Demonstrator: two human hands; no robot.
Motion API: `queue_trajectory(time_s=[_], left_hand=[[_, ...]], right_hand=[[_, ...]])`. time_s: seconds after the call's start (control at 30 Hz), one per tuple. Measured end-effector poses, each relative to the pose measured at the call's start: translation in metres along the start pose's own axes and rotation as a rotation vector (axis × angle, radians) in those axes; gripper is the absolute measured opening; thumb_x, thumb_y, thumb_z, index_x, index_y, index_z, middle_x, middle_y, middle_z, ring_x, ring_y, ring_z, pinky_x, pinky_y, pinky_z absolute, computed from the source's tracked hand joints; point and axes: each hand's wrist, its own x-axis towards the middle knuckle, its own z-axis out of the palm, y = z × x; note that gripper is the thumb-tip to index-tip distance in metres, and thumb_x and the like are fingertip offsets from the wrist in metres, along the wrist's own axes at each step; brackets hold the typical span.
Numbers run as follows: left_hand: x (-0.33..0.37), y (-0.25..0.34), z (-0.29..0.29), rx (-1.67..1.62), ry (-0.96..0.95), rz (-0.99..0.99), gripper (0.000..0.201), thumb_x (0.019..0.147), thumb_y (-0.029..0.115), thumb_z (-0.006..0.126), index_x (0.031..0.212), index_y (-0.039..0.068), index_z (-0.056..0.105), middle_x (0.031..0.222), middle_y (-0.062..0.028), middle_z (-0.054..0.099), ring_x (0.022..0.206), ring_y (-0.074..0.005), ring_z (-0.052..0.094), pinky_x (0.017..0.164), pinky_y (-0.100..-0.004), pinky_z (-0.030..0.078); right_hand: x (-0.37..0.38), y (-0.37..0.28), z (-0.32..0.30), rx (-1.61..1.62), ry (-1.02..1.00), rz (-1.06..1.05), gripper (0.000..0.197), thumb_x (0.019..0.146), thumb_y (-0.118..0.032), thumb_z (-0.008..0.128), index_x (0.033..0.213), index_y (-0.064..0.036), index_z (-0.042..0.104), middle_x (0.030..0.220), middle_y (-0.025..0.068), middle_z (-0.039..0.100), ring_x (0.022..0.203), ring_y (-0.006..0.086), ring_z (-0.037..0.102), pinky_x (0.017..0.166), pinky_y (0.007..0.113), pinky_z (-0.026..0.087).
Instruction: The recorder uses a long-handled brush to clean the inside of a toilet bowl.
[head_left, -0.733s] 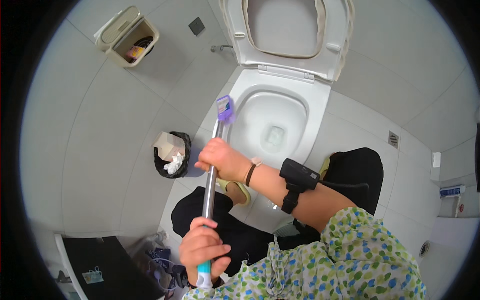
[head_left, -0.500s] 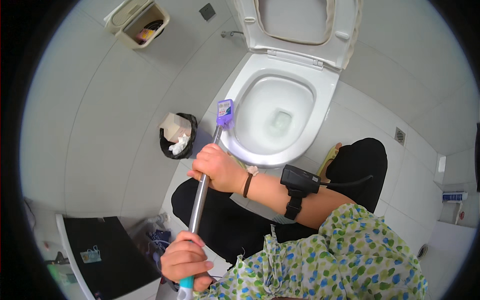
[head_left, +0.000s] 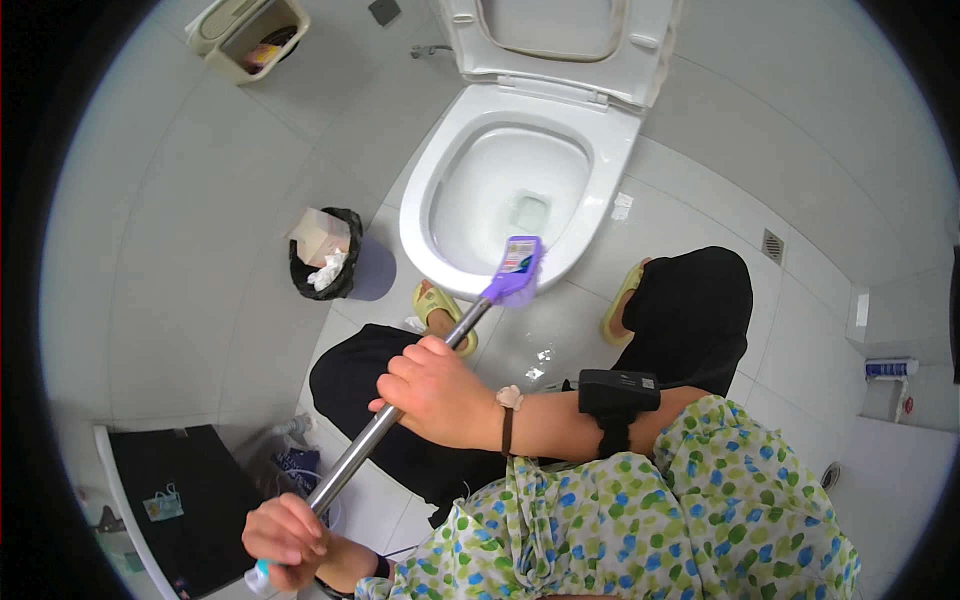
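Note:
A long-handled scrubbing brush [head_left: 368, 440] slants across the view, its metal pole running from lower left to upper right. Its purple head [head_left: 517, 262], with bristles along the right side, is over the front rim of the white toilet [head_left: 425, 195]. My right hand [head_left: 440, 392] wraps round the middle of the pole. Lower down, my left hand [head_left: 286, 540] is closed round the pole near its teal and white end. The toilet's seat and lid [head_left: 640, 60] are raised, and a little water [head_left: 528, 212] lies in the bowl.
Left of the toilet stands a purple bin [head_left: 372, 270] lined with a black bag, holding a box and tissue. A beige wall box [head_left: 235, 60] hangs at upper left. A black-topped cabinet [head_left: 195, 500] is at lower left. Wet patches shine on the tiled floor [head_left: 540, 358].
The brush head has swung from the toilet's left rim rightward and down to its front rim. My left hand has moved down and left with the pole's end. The whole view has shifted slightly.

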Motion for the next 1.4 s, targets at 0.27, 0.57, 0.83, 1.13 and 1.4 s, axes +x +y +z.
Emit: queue_trajectory(time_s=[0.27,0.57,0.83,1.13,1.4], left_hand=[[-0.025,-0.086,0.026,-0.208,0.261,-0.160,0.013,0.084,0.018,0.046,0.079,0.005,0.047,0.050,-0.0021,0.039,0.058,-0.0136,0.043,0.075,-0.0324,0.033],[-0.022,-0.151,0.051,-0.140,0.188,-0.253,0.018,0.085,0.020,0.047,0.089,0.004,0.051,0.072,-0.0096,0.054,0.087,-0.0232,0.052,0.105,-0.0458,0.026],[0.017,-0.165,0.060,-0.021,0.008,-0.152,0.025,0.086,0.026,0.046,0.093,0.002,0.048,0.091,-0.0181,0.056,0.111,-0.0349,0.049,0.109,-0.0519,0.012],[0.036,-0.185,0.076,-0.014,-0.098,-0.069,0.028,0.084,0.031,0.050,0.085,0.003,0.050,0.088,-0.0161,0.057,0.104,-0.0304,0.052,0.108,-0.0520,0.014],[0.050,-0.211,0.090,0.030,-0.172,-0.122,0.027,0.082,0.026,0.051,0.070,0.002,0.051,0.076,-0.0162,0.056,0.092,-0.0307,0.054,0.104,-0.0530,0.023]], right_hand=[[-0.013,0.072,-0.021,-0.205,0.110,-0.017,0.017,0.074,-0.020,0.063,0.067,-0.0098,0.051,0.067,0.0053,0.049,0.072,0.0234,0.048,0.070,0.035,0.036],[-0.012,0.140,-0.052,-0.337,0.113,-0.037,0.016,0.076,-0.017,0.061,0.067,-0.0090,0.051,0.065,0.0047,0.046,0.070,0.0229,0.047,0.071,0.035,0.037],[0.017,0.162,-0.074,-0.377,0.211,-0.112,0.017,0.077,-0.017,0.060,0.066,-0.0083,0.050,0.064,0.0049,0.046,0.069,0.0226,0.047,0.071,0.035,0.037],[0.028,0.184,-0.093,-0.402,0.416,-0.183,0.022,0.075,-0.013,0.063,0.064,-0.0081,0.045,0.064,0.0066,0.042,0.066,0.0261,0.044,0.070,0.038,0.038],[0.010,0.201,-0.107,-0.496,0.430,-0.021,0.018,0.077,-0.015,0.061,0.067,-0.0082,0.048,0.067,0.0060,0.048,0.071,0.0264,0.048,0.077,0.039,0.037]])
